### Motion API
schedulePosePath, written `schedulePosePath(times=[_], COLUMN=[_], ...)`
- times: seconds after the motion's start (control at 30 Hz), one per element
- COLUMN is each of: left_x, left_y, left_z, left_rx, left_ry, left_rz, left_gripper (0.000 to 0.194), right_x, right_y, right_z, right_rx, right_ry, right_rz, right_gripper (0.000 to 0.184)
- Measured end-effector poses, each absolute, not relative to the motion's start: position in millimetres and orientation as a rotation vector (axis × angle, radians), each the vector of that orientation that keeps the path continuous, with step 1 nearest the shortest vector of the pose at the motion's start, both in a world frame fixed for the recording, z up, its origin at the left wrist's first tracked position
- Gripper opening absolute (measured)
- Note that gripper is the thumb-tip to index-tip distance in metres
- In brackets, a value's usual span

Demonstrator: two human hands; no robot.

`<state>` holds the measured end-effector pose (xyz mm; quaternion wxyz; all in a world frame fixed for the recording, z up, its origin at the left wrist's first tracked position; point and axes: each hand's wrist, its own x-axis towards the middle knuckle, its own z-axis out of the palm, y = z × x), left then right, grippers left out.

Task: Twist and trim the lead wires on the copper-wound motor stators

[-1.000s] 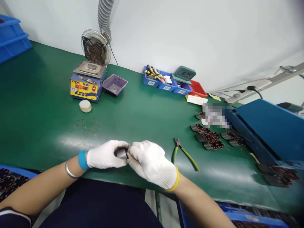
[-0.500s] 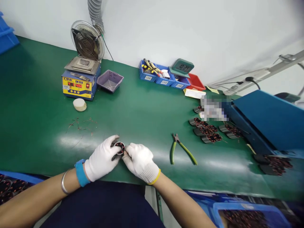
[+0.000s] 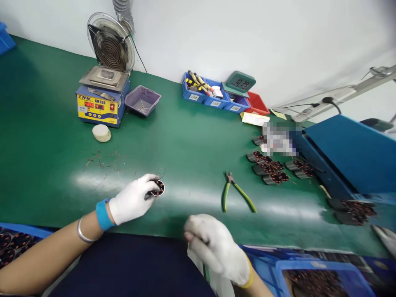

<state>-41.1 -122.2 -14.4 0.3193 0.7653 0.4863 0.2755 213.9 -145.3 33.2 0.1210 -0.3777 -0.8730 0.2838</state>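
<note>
My left hand (image 3: 133, 200), in a white glove, is closed around a round metal motor stator (image 3: 159, 188) with dark slots and copper windings. Its wound end faces up, and thin wires stick out at its far side. Down and to the right, near the front table edge, my gloved right hand (image 3: 216, 247) is apart from the stator. Its fingers are curled in and slightly blurred; whatever they may hold is hidden. Green-handled cutting pliers (image 3: 230, 179) lie spread on the table to the right of the stator.
Wire scraps (image 3: 100, 161) lie at left. Behind them stand a white round pad (image 3: 101, 133), a solder pot (image 3: 97, 108) and a purple tray (image 3: 154, 97). Several stators (image 3: 272, 178) sit at right beside a blue box (image 3: 352, 152). A blue bin (image 3: 321, 265) is below. A pale shape (image 3: 385, 237) enters at right.
My right hand has left the stator and moved down and right towards the table's front edge. My left hand still holds the stator. The whole view has shifted slightly.
</note>
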Motion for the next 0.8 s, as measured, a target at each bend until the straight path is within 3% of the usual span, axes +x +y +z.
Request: schedulePosePath(times=[0.13,0.23,0.3,0.43,0.6,0.73,0.8], left_x=[-51.6,-38.0,-25.3,-17.2,-38.2,-44.7,-41.6], left_y=[-115.3,-116.7,-116.7,-110.2,-103.2,-104.1,-103.8], left_z=[1.7,12.1,12.5,2.3,-5.6,-4.1,-1.4], left_rx=[1.579,1.579,1.700,1.889,2.088,2.014,1.971], left_ry=[1.301,1.620,1.748,1.727,1.445,1.398,1.467], left_rz=[1.015,0.945,0.746,0.595,0.531,0.562,0.572], left_gripper=[0.023,0.072,0.093,0.082,0.094,0.091,0.068], right_x=[209.1,175.9,150.4,128.3,160.5,173.2,165.4], right_y=[-112.0,-85.5,-72.0,-50.0,-33.1,-49.3,-64.8], right_z=[36.8,27.8,21.9,16.0,18.4,17.1,11.6], right_rx=[-1.432,-1.573,-1.452,-1.104,-1.156,-1.257,-1.326], right_ry=[-2.056,-1.933,-1.912,-1.617,-1.252,-1.439,-1.615], right_rz=[1.016,1.063,1.209,1.585,1.426,1.444,1.507], right_gripper=[0.021,0.064,0.070,0.060,0.054,0.069,0.076])
